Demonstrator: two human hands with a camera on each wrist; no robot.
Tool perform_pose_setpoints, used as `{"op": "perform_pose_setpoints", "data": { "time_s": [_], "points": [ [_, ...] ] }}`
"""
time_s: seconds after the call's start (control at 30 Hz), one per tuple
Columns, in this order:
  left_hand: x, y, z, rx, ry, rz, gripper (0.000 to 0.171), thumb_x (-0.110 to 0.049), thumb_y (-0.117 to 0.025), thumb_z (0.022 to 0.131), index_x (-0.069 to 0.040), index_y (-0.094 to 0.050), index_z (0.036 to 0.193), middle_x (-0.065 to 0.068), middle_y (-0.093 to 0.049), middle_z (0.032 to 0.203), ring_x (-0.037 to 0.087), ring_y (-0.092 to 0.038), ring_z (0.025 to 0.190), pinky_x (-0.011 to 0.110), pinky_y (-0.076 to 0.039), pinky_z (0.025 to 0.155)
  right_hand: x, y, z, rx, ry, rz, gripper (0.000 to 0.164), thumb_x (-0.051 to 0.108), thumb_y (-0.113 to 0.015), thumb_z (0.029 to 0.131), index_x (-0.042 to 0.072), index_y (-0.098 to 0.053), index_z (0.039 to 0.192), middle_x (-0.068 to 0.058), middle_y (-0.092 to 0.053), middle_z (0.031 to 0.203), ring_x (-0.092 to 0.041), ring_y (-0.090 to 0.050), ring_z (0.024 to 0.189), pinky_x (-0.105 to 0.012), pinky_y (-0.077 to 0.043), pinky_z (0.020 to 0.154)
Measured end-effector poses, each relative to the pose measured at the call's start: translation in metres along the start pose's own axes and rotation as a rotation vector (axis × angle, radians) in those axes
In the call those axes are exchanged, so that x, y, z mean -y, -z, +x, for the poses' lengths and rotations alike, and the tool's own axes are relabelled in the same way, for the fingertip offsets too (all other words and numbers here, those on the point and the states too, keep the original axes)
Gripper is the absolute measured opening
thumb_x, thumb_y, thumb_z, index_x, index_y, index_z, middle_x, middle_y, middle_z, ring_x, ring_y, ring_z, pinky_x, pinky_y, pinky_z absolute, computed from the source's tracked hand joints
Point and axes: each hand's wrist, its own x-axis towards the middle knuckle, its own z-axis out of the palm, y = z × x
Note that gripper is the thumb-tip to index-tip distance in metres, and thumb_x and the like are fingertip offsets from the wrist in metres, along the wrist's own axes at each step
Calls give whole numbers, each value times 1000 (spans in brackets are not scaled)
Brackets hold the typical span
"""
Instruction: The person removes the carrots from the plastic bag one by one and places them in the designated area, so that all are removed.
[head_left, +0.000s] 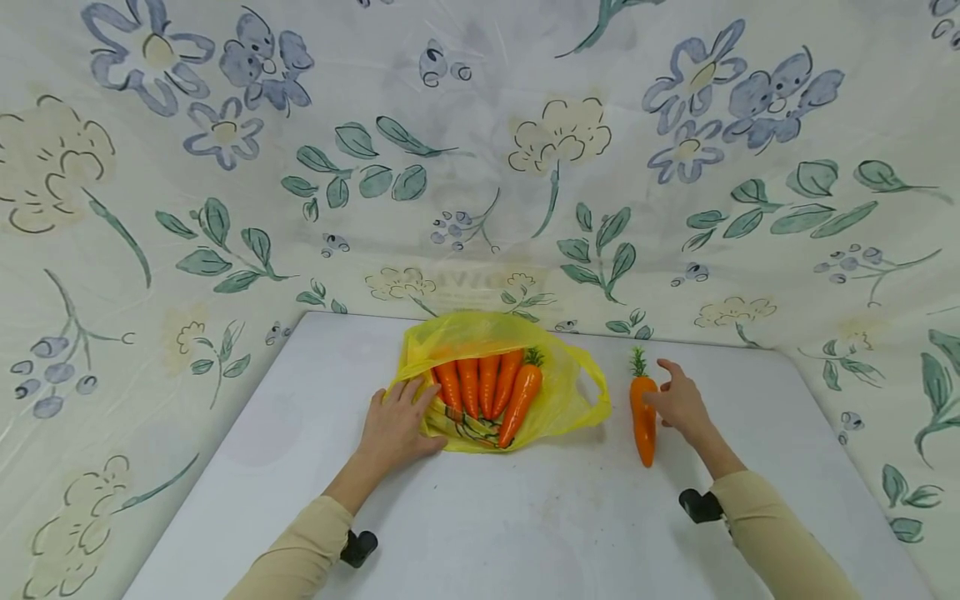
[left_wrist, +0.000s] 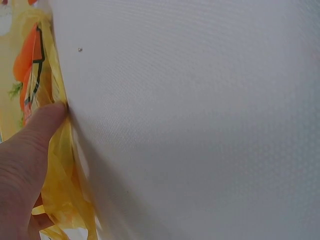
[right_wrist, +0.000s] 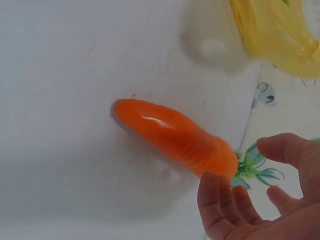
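My left hand (head_left: pixel 397 423) holds the left end of a yellow plastic bag (head_left: pixel 457 332), its thumb on the bag's near edge. Several orange carrots (head_left: pixel 487 385) with glossy skins lie side by side in the bag's mouth; one with a green top (head_left: pixel 521 404) slants across the right side. In the left wrist view the thumb presses the yellow film (left_wrist: pixel 62 155) at its border. To the right, a single carrot (head_left: pixel 642 417) lies on the table, green tuft pointing away. My right hand (head_left: pixel 681 404) is beside its upper part, fingers and thumb spread; fingertips (right_wrist: pixel 209 185) overlap its thick end.
A white table (head_left: pixel 525 533) carries everything. Floral sheeting (head_left: pixel 480 208) rises behind and along both sides of it. The bag's handle loop (head_left: pixel 600 392) reaches out to the right, towards the single carrot. Dark wrist cameras (head_left: pixel 360 548) sit at both sleeves.
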Motion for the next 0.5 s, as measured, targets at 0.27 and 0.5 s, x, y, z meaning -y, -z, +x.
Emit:
{"op": "perform_pose_setpoints", "data": {
  "time_s": [0.27,0.5],
  "points": [
    [0,0,0,9,6,3,84,-57,-77,74,-13,-52,141,19,-50,141,41,-47,125,64,-39,98,8,-1,1,14,32,-1,73,12,-56,92,-1,-20,154,-36,-42,134,-40,-54,99,-38,-58,74],
    [0,-1,0,3,5,4,84,-57,-77,74,-12,-52,141,19,-50,141,41,-47,126,64,-39,98,17,-3,-1,13,92,7,71,13,-57,90,-2,-24,152,-36,-45,132,-39,-55,98,-39,-56,78]
  ]
}}
